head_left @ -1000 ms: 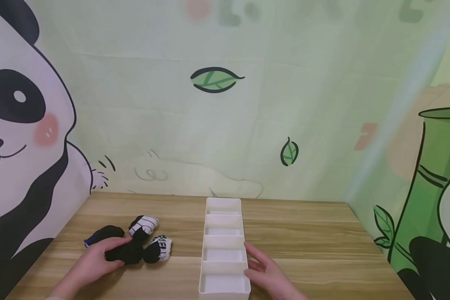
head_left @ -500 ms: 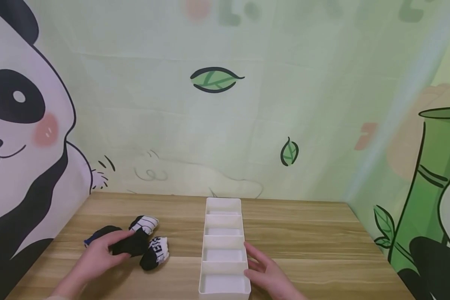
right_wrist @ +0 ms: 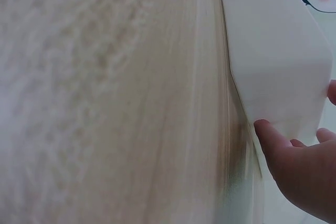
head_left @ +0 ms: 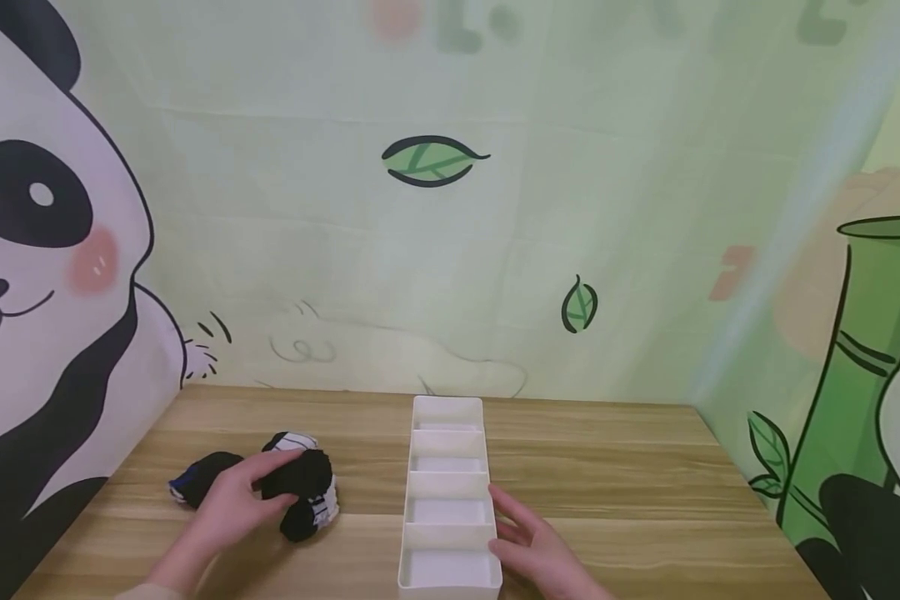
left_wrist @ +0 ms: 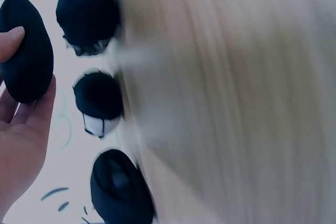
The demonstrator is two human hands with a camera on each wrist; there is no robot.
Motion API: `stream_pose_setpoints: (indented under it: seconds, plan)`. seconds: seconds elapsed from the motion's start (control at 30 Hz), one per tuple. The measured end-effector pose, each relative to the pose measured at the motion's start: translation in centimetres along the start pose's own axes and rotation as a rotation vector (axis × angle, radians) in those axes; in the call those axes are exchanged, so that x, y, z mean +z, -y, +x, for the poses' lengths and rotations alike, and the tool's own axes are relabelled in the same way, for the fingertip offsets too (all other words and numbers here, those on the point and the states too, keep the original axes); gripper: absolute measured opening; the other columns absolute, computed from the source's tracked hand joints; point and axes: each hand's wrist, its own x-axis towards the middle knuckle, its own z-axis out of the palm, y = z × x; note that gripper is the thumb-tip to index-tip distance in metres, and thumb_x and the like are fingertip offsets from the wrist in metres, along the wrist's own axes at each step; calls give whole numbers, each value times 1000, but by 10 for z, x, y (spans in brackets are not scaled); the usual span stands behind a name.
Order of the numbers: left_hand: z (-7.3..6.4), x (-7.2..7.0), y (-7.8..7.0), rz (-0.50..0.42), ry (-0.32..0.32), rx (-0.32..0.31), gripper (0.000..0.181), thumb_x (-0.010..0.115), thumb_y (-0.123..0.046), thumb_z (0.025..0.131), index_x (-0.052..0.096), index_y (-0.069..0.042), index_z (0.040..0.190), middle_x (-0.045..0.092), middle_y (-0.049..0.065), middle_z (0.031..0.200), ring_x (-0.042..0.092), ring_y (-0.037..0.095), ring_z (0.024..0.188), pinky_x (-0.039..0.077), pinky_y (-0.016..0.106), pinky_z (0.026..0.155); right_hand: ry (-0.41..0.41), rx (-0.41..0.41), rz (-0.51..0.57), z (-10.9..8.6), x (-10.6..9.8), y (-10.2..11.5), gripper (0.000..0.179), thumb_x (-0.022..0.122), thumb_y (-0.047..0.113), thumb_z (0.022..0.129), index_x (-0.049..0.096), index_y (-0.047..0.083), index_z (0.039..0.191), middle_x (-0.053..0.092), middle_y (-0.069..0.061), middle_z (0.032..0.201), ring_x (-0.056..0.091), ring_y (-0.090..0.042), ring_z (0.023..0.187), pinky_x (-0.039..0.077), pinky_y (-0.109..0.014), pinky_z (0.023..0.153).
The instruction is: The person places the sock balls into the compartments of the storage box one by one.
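Note:
In the head view my left hand (head_left: 232, 504) pinches a rolled black sock (head_left: 300, 475) between thumb and fingers. The left wrist view shows this black sock (left_wrist: 29, 56) held apart from the other balled socks. Beneath and behind it lie a black sock with white lettering (head_left: 321, 508), partly covered, and one with a white striped end (head_left: 300, 439). A black sock with a blue edge (head_left: 206, 477) is left of the hand. My right hand (head_left: 540, 550) rests its straight fingertips against the right side of a white divided box (head_left: 447, 483), touching its outer wall (right_wrist: 278, 40).
The box stands lengthwise on the wood-grain table (head_left: 607, 483), its several compartments in one row with nothing in them. A cloth backdrop (head_left: 307, 208) with a panda and bamboo print hangs behind the table and along the sides.
My left hand has lifted the black sock and carried it right, over the other socks. The lettered sock shifted and turned slightly a moment earlier. My right hand has stayed at the box.

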Motion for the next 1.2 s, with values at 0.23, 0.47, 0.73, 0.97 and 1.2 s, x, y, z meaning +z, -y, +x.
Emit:
stream_pose_setpoints:
  seconds: [0.23,0.47,0.73,0.97,1.2]
  plan:
    - [11,12,-18,-31,50,-37,57,87,-11,73,69,-12,126,69,5,121,60,30,115,48,44,96,-2,4,5,-1,-1,0,76,62,7,96,17,2,157,13,-26,160,29,-46,140,44,-35,102]
    - [21,30,-25,-85,63,7,55,85,-5,74,68,-6,126,68,9,122,61,32,114,47,53,95,4,-4,-5,-2,0,2,75,62,6,96,17,2,157,13,-26,160,28,-47,140,44,-35,102]
    - [33,47,-40,-121,85,1,54,83,-4,74,68,-7,126,67,11,123,60,34,116,46,52,98,0,3,-7,-1,0,1,75,63,9,96,20,4,157,14,-25,160,30,-45,140,43,-36,103]
    - [43,66,-48,-125,77,43,54,83,-4,73,69,-7,124,69,10,121,61,33,115,47,50,98,3,-10,-8,0,0,0,76,64,9,95,20,3,157,14,-26,160,29,-46,140,43,-38,104]
    - [52,78,-62,-182,83,6,54,83,-2,72,69,-6,124,67,12,122,61,33,115,47,49,99,1,-15,-1,0,-1,-3,75,64,9,95,21,4,157,16,-25,160,31,-44,140,43,-37,103]
